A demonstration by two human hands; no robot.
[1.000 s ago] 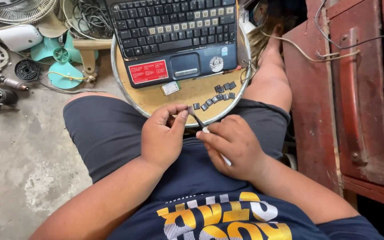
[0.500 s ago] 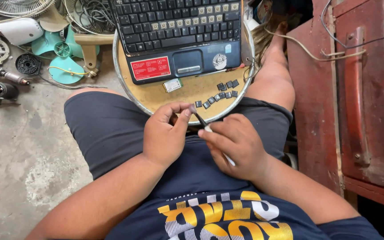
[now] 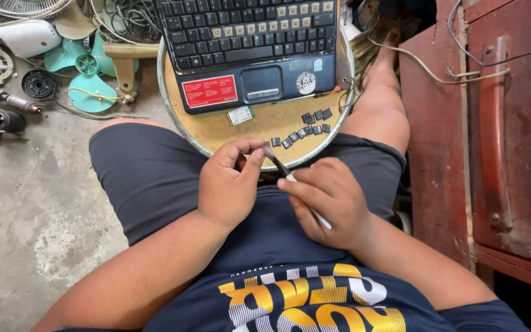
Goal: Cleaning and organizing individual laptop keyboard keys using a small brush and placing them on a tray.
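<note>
My left hand [image 3: 232, 181] rests on my lap with its fingers pinched together at the tip of a thin tool; whether a keycap sits between them is hidden. My right hand [image 3: 330, 200] grips that slim brush-like tool [image 3: 290, 178], dark at the tip and white at the handle. Just beyond both hands stands a round tan table [image 3: 253, 126] with a metal rim. A black laptop [image 3: 250, 49] lies on it, some of its keys removed. Several loose black keycaps [image 3: 305, 129] lie on the table in front of the laptop.
A small green chip [image 3: 239, 115] lies on the table near the laptop. Teal fan blades [image 3: 84, 74], a white fan housing [image 3: 29, 37], motor parts [image 3: 1, 120] and a wire fan guard [image 3: 124, 15] sit on the concrete floor at left. A red metal cabinet [image 3: 499, 135] stands at right.
The view has shifted slightly, so the table sits lower in frame. Both hands stay together on my lap at the tool tip, with little movement.
</note>
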